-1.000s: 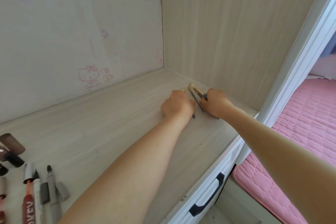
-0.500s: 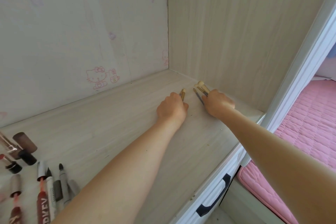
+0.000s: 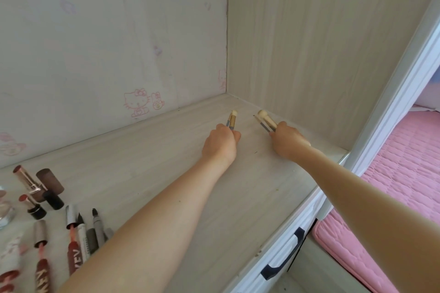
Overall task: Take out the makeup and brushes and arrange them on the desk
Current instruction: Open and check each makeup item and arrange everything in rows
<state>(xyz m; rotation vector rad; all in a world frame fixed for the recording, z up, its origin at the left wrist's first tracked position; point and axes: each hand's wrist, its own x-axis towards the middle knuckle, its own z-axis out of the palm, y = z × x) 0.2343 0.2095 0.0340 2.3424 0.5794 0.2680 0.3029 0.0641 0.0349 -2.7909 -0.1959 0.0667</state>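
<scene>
Brushes (image 3: 232, 121) with gold collars and pale tips stick out of the left hand (image 3: 221, 144), which is clenched round their handles at the far right end of the desk (image 3: 142, 173). Near it, the right hand (image 3: 289, 141) grasps a second bunch (image 3: 266, 122), tips pointing toward the corner. Lipsticks (image 3: 29, 183) and liner pens (image 3: 96, 225) lie well apart at the near left. A cat sticker (image 3: 137, 102) marks the back wall (image 3: 95, 43).
</scene>
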